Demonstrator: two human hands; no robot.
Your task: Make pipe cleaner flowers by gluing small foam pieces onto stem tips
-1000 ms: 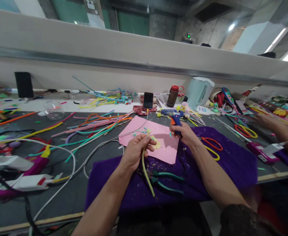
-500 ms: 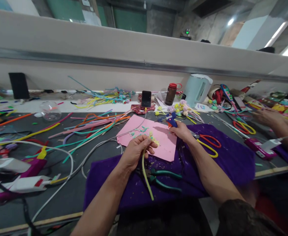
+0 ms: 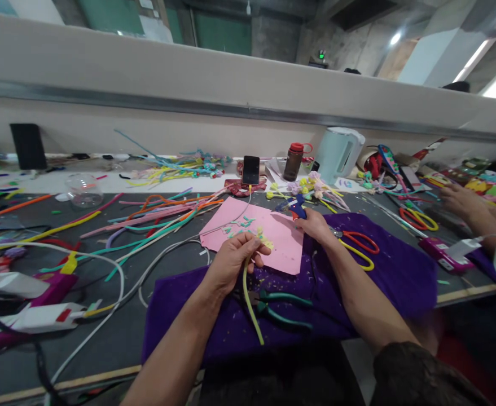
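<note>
My left hand (image 3: pixel 238 256) is closed in a pinch on a yellow-green pipe cleaner (image 3: pixel 251 307), whose long end hangs down over the purple cloth (image 3: pixel 180 316). Small yellow bits show just past my fingertips; whether they join the stem I cannot tell. A blue glue gun (image 3: pixel 297 207) with an orange trigger sits in my right hand (image 3: pixel 314 225), its nozzle pointing left above the pink sheet (image 3: pixel 284 256). Short teal pieces (image 3: pixel 245 221) lie on that sheet. Below my left hand, green-handled pliers (image 3: pixel 284 310) rest on the cloth.
Red-and-yellow-handled scissors (image 3: pixel 360 248) lie by my right forearm. Loose pipe cleaners (image 3: pixel 158 217) and a white cable (image 3: pixel 123 287) spread to the left. Behind stand a phone (image 3: pixel 251 170), a bottle (image 3: pixel 293 162) and a kettle (image 3: pixel 338 155). Another person's hands (image 3: pixel 463 203) are at the far right.
My right hand has shifted very slightly to the right with the glue gun. My left hand keeps its pinch on the pipe cleaner, and the whole view has moved a little.
</note>
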